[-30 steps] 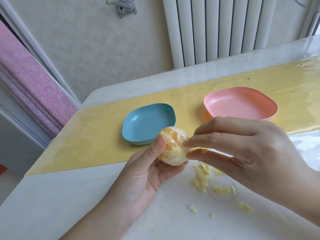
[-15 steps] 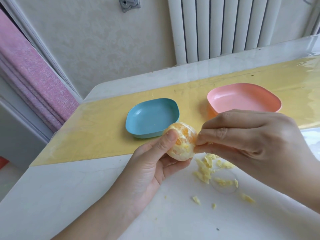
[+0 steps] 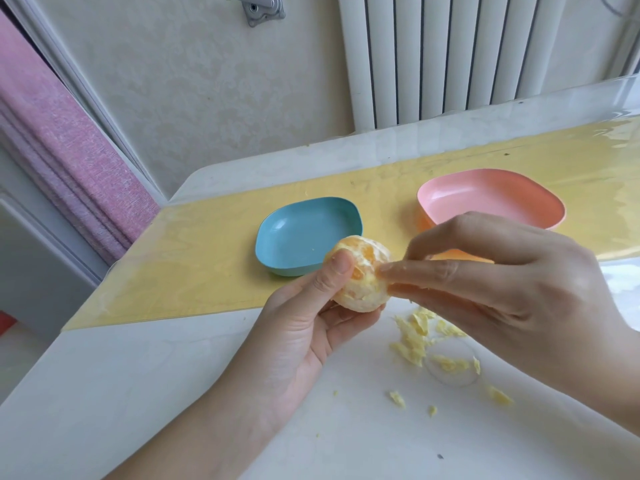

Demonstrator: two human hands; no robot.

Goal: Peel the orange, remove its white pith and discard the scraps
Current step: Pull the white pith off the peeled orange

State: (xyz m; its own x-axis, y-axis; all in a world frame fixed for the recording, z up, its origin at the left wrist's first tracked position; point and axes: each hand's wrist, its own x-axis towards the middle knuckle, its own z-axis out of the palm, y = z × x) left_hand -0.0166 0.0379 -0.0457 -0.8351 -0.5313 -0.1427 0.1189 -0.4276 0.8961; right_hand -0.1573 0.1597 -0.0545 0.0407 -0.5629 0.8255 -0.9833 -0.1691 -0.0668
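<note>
My left hand (image 3: 304,327) holds a peeled orange (image 3: 363,282) above the table, thumb on its front, fingers curled under it. The fruit shows orange flesh with patches of white pith. My right hand (image 3: 512,285) comes in from the right; its fingertips pinch at pith on the orange's right side. A pile of pale yellow pith scraps (image 3: 415,337) lies on the white table below the hands, with a few crumbs (image 3: 398,398) scattered nearer to me.
A blue dish (image 3: 308,223) and a pink dish (image 3: 485,199), both empty, stand on the yellow strip of the table (image 3: 207,237) behind the orange. A radiator (image 3: 467,57) and wall lie beyond the table's far edge. A pink curtain (image 3: 52,140) hangs left.
Both hands and the orange have stayed close together above the scraps; the right fingertips have shifted on the orange's right side. The view has tilted a little.
</note>
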